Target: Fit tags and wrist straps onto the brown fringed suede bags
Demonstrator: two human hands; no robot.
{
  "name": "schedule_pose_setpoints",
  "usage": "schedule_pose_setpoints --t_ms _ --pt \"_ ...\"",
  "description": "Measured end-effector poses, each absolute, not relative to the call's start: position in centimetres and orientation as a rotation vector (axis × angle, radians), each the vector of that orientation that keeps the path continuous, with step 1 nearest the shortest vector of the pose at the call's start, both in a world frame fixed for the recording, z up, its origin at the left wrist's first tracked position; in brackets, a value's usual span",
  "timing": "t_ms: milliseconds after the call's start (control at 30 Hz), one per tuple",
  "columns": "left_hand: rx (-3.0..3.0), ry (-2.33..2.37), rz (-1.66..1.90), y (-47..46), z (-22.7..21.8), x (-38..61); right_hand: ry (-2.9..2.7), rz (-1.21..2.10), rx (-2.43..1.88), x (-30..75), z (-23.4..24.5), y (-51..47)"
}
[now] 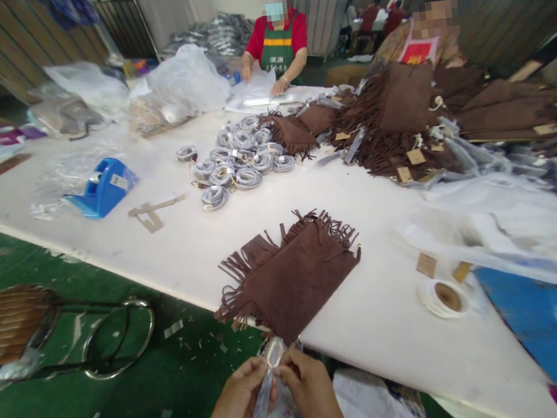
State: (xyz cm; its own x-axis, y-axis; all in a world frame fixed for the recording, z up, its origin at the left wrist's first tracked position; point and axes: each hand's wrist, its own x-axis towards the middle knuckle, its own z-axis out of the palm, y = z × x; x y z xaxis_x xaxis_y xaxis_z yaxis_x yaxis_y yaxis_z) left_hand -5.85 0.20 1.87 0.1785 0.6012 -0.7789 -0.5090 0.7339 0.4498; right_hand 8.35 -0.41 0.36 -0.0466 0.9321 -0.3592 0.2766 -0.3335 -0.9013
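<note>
Low in the head view, my left hand [237,401] and my right hand [312,390] are closed, fingertips pinching close together. Between them is a plastic-wrapped strap [259,406] with a pale, shiny oval buckle [275,353] at its top; a long translucent length hangs down past my left palm. Just beyond my fingertips lies a brown fringed bag [301,277], flat on the table. Its near corner reaches the table edge by the buckle. Whether the strap is joined to the bag I cannot tell.
On the white table [174,261] lie several coiled straps [233,167], a blue tape dispenser [105,187], a tape roll [442,299] and piled brown bags [398,108]. A stool [15,326] stands at left. Two people work across the table; others sit farther back.
</note>
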Motion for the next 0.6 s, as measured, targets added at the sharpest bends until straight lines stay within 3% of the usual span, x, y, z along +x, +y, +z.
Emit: schedule_pose_setpoints --t_ms 133,300,600 --pt "0.449 1.328 0.849 0.4 2.5 -5.6 -0.786 1.759 -1.527 7.2 -0.6 -0.7" --pt "0.768 1.493 0.864 0.5 2.1 -5.8 -0.362 1.926 -1.278 7.0 -1.2 -0.5" --pt "0.733 1.432 0.976 0.1 1.1 -5.4 -0.262 2.019 -1.155 7.6 -0.4 0.3"
